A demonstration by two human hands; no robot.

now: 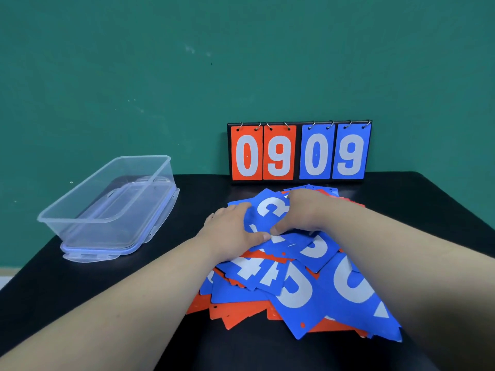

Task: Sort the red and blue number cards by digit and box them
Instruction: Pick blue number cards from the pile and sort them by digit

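Red and blue rectangular number cards with white digits (294,290) lie in a loose, overlapping heap at the middle of a black table (428,199). Blue faces are mostly on top and red ones show at the near-left edge.

On the crest of the heap, a person has both hands on one blue card bearing a white curved digit (267,210), which cannot be read for certain from this angle. The right hand (308,212) curls over the card's far right side, with the thumb pinching at its near edge. The left hand (230,228) lies flatter, fingers laid along the card's left edge and thumb pressed down by the near corner.

Sorting appears barely begun, as no separate digit stacks are visible. To do this step well, the person would likely need to lift the single card free without dragging its neighbours. They would then turn it to read the digit and start a stack on bare table beside the heap. The smooth, piled cards look prone to sliding.

Well to the left, apart from the heap, a clear rectangular plastic box (80,236) stands open on its blue-trimmed clear lid (88,254). At the table's rear, a black flip scoreboard (298,152) with ringed red and blue cards reads 09 09 against a green wall (187,76).
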